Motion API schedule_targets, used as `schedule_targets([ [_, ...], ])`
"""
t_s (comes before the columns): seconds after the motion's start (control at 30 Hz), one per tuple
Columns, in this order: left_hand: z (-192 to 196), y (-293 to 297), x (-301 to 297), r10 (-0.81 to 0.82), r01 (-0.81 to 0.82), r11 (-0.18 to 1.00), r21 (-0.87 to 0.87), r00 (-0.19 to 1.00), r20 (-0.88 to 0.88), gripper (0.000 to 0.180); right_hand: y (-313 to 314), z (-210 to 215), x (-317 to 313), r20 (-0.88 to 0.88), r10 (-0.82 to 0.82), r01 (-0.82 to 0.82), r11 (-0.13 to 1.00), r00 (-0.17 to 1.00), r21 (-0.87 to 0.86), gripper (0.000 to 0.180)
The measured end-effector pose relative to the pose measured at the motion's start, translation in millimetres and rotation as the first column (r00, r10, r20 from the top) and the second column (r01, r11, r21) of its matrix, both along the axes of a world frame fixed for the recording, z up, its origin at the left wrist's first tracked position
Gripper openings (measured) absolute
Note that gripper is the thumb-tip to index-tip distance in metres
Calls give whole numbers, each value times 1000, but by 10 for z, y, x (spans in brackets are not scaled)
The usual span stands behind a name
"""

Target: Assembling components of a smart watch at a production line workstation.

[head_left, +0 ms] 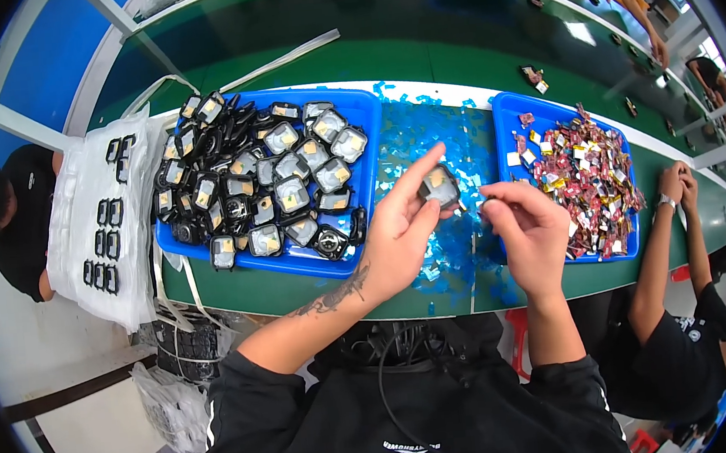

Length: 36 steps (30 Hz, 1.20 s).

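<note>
My left hand (400, 227) grips a small black watch case (440, 186) between thumb and fingers, its index finger stretched out past it. The case's grey inner face is turned up. Close by on the right, my right hand (534, 232) is closed in a pinch; whatever is between its fingertips is too small to make out. Under both hands, small blue film pieces (436, 259) litter the green tabletop. To the left, a blue tray (297, 269) is heaped with similar black cases (292, 194). A second blue tray (500, 117) on the right holds small reddish circuit boards (590, 178).
Several cases lie in rows on a white plastic-wrapped stack (75, 228) at far left. Beyond the trays runs a green conveyor belt (275, 43) carrying scattered small parts. Co-workers sit at left, at right and across the belt; one person's clasped hands (678, 183) rest near the right tray.
</note>
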<state>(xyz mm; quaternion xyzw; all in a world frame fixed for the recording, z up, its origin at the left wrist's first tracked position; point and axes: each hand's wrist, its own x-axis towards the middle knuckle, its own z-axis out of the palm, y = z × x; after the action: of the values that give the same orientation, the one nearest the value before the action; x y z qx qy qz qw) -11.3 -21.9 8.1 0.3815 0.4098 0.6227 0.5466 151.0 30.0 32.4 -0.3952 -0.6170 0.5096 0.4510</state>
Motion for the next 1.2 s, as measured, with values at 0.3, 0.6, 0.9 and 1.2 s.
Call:
schedule_targets([
  [0.3, 61, -43, -5, -151, 150, 987, 63, 988, 14, 49, -29, 122, -99, 369, -68, -42, 958, 927, 283, 16],
  [0.6, 10, -61, 18, -162, 163, 986, 26, 986, -24, 44, -50, 146, -139, 336, -9, -48, 986, 942, 162, 9],
  [0.9, 41, -67, -67, -235, 234, 972, -15, 966, -107, 43, 34, 151, -111, 464, -43, -121, 940, 885, 319, 18],
  [1.2, 71, -14, 14, -128, 105, 984, 141, 978, 166, 45, -95, 43, 66, 7, 94, -92, 989, 996, -118, 23],
])
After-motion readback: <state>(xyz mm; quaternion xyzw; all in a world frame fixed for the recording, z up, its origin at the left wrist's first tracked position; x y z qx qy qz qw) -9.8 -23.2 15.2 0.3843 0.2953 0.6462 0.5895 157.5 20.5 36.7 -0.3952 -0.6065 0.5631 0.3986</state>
